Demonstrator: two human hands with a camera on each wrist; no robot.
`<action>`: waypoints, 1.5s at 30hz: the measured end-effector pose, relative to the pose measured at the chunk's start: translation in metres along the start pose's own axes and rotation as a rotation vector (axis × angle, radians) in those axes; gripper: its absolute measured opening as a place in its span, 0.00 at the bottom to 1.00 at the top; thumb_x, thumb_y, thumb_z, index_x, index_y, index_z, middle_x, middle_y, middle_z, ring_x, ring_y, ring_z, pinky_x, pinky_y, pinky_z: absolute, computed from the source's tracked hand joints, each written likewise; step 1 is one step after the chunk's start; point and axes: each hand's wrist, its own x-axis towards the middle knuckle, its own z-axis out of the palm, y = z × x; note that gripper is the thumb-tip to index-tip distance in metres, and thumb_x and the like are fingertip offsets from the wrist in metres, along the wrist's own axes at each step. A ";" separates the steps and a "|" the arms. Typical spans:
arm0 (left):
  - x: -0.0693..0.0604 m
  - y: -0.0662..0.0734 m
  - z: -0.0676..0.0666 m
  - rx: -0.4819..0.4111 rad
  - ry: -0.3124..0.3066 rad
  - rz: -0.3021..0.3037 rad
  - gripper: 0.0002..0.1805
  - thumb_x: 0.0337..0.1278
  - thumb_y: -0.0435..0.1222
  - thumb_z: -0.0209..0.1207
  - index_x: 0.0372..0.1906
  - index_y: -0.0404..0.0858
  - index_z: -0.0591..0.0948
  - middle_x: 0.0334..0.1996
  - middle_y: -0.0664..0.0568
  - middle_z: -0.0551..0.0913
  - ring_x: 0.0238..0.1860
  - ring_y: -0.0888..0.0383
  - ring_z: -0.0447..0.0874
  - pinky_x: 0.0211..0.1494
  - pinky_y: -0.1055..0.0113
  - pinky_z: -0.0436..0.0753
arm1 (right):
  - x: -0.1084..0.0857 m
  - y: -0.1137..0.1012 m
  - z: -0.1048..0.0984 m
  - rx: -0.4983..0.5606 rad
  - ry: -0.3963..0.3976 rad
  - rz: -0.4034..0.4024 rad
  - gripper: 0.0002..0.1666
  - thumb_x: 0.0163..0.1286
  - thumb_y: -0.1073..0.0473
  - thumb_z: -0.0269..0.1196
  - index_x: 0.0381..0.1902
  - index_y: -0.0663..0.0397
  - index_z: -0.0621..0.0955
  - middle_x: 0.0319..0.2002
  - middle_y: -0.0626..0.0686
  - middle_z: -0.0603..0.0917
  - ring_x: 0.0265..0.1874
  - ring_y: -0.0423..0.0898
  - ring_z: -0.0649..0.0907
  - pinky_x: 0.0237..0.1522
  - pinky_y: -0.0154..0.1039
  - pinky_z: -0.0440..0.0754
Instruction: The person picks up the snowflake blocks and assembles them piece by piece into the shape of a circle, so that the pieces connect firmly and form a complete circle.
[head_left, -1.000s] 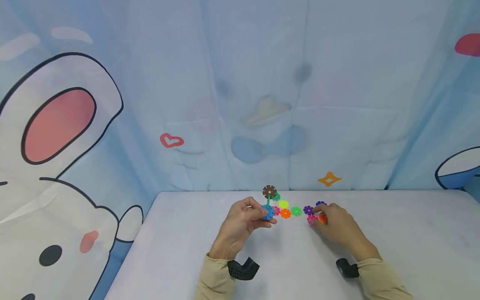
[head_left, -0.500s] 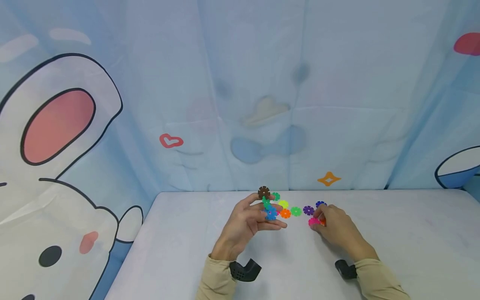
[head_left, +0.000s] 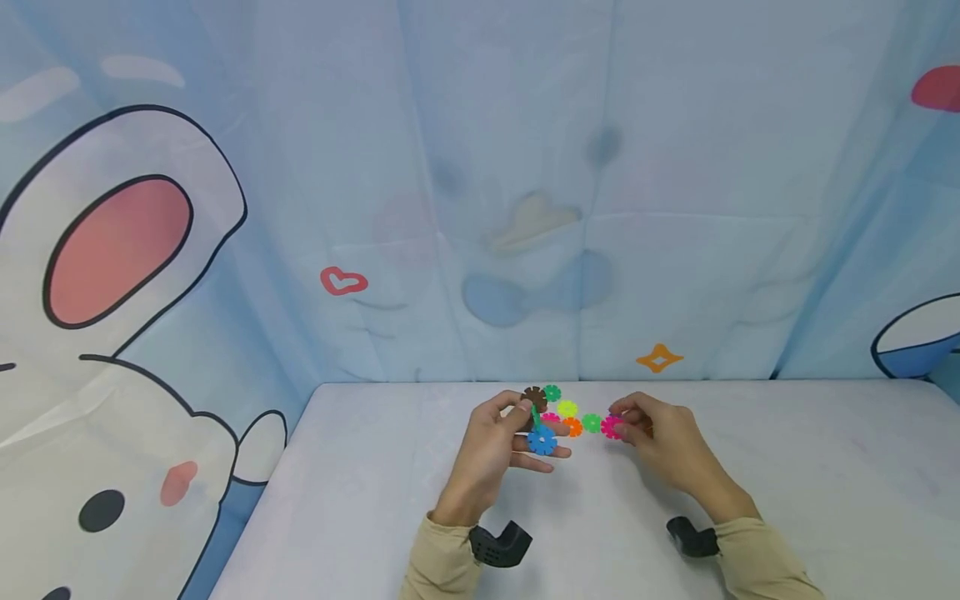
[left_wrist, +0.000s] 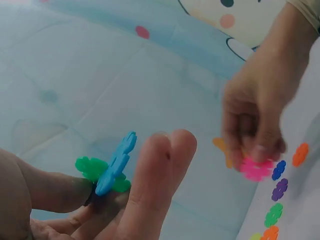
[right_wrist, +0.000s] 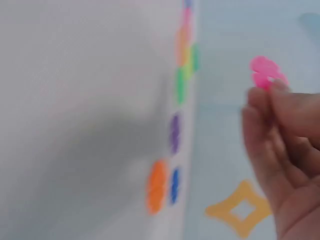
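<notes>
Left hand (head_left: 483,450) pinches joined discs (head_left: 542,441); right hand (head_left: 671,446) pinches pink disc (head_left: 611,427). All likely light, stiff, slightly slippery; best taken by rim.

Left hand (head_left: 487,443) is held aloft, thumb (head_left: 516,418) and index pinched, outer fingers (left_wrist: 150,195) extended | right hand (head_left: 667,433) is held aloft, fingertips (head_left: 626,432) closed in a pinch | forearms (head_left: 442,557) are angled inward
</notes>
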 end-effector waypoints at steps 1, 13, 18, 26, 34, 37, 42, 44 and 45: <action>0.000 0.000 0.001 0.003 0.003 0.004 0.12 0.84 0.40 0.52 0.47 0.33 0.75 0.46 0.30 0.90 0.40 0.35 0.94 0.37 0.58 0.94 | 0.000 -0.005 -0.002 0.022 0.046 -0.031 0.12 0.64 0.70 0.75 0.45 0.59 0.86 0.32 0.48 0.88 0.28 0.42 0.87 0.34 0.28 0.86; -0.001 -0.005 0.017 0.010 0.036 0.015 0.10 0.80 0.37 0.57 0.47 0.32 0.78 0.44 0.32 0.91 0.38 0.36 0.95 0.33 0.62 0.92 | -0.003 -0.056 -0.013 0.148 0.281 -0.162 0.08 0.66 0.71 0.73 0.41 0.60 0.86 0.34 0.51 0.89 0.28 0.37 0.86 0.43 0.14 0.79; -0.002 -0.005 0.022 0.007 0.047 0.025 0.11 0.79 0.38 0.58 0.48 0.31 0.80 0.44 0.32 0.91 0.37 0.38 0.95 0.32 0.60 0.93 | -0.004 -0.061 -0.012 0.148 0.289 -0.186 0.09 0.65 0.71 0.74 0.41 0.58 0.85 0.34 0.48 0.89 0.29 0.36 0.85 0.44 0.16 0.78; -0.002 -0.005 0.023 0.018 0.037 0.023 0.11 0.82 0.38 0.54 0.47 0.32 0.79 0.46 0.29 0.90 0.37 0.36 0.95 0.32 0.58 0.93 | -0.005 -0.066 -0.014 0.112 0.314 -0.223 0.10 0.64 0.71 0.75 0.40 0.56 0.85 0.33 0.46 0.89 0.32 0.34 0.84 0.45 0.16 0.77; -0.005 -0.004 0.025 0.017 0.045 0.046 0.12 0.80 0.38 0.56 0.46 0.30 0.80 0.44 0.30 0.90 0.35 0.33 0.94 0.26 0.63 0.90 | -0.006 -0.068 -0.016 0.080 0.348 -0.300 0.15 0.57 0.74 0.77 0.38 0.57 0.85 0.32 0.46 0.88 0.30 0.36 0.85 0.43 0.16 0.78; -0.005 -0.003 0.026 0.025 0.056 0.054 0.12 0.80 0.38 0.57 0.46 0.30 0.80 0.44 0.32 0.91 0.34 0.34 0.94 0.25 0.65 0.89 | -0.006 -0.069 -0.016 0.060 0.360 -0.328 0.16 0.56 0.75 0.78 0.38 0.57 0.85 0.32 0.45 0.88 0.29 0.36 0.84 0.40 0.18 0.78; -0.005 -0.003 0.026 0.043 0.080 0.066 0.13 0.79 0.39 0.58 0.46 0.30 0.81 0.42 0.35 0.92 0.31 0.36 0.94 0.23 0.65 0.89 | -0.006 -0.070 -0.018 0.039 0.379 -0.371 0.17 0.54 0.75 0.78 0.37 0.56 0.85 0.32 0.44 0.88 0.27 0.36 0.83 0.38 0.20 0.78; -0.006 -0.003 0.026 0.051 0.079 0.069 0.13 0.79 0.39 0.59 0.46 0.30 0.81 0.42 0.35 0.92 0.30 0.37 0.94 0.23 0.64 0.89 | -0.006 -0.071 -0.018 0.040 0.389 -0.382 0.17 0.54 0.76 0.79 0.37 0.57 0.85 0.32 0.45 0.88 0.27 0.36 0.83 0.37 0.20 0.78; -0.006 -0.004 0.026 0.055 0.077 0.069 0.13 0.78 0.39 0.59 0.46 0.30 0.82 0.41 0.35 0.92 0.29 0.38 0.94 0.23 0.64 0.89 | -0.006 -0.070 -0.019 0.042 0.393 -0.387 0.18 0.53 0.76 0.79 0.37 0.57 0.85 0.31 0.45 0.88 0.27 0.36 0.83 0.38 0.19 0.78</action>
